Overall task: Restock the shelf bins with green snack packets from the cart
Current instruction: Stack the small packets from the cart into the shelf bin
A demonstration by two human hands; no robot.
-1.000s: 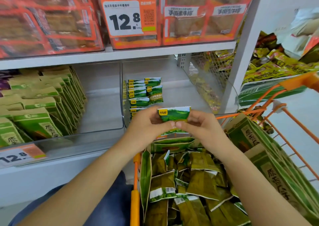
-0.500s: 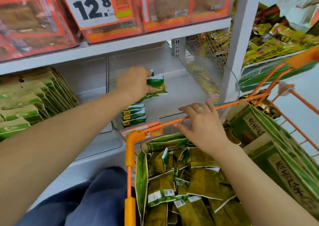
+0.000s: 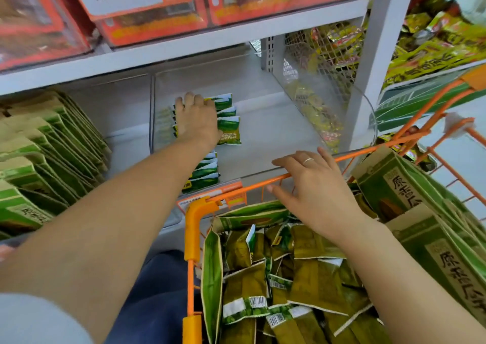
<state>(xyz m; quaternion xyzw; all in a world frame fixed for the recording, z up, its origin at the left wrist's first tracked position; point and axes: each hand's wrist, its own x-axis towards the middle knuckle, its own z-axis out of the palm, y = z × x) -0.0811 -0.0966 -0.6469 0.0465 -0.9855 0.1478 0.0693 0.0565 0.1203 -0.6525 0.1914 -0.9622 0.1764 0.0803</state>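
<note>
The left hand (image 3: pixel 196 123) is pressing flat, fingers spread, on the short row of green packets (image 3: pixel 228 128) in the mostly bare clear bin (image 3: pixel 263 157), while the right hand (image 3: pixel 313 186) is resting open on the cart (image 3: pixel 249 186) rim above many loose packets (image 3: pixel 263 286) awaiting shelving.

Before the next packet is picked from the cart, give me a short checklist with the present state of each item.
1. Left hand rests flat on the row of small green snack packets in the clear plastic shelf bin: ok.
2. Left hand free of the packets: not ok.
3. Right hand holds nothing, fingers spread over the orange wire cart rim: ok.
4. Loose green packets in the open green carton within reach: ok.
5. Bare bin floor right of the row: ok.
6. Row standing neatly under the palm: cannot tell.
</note>
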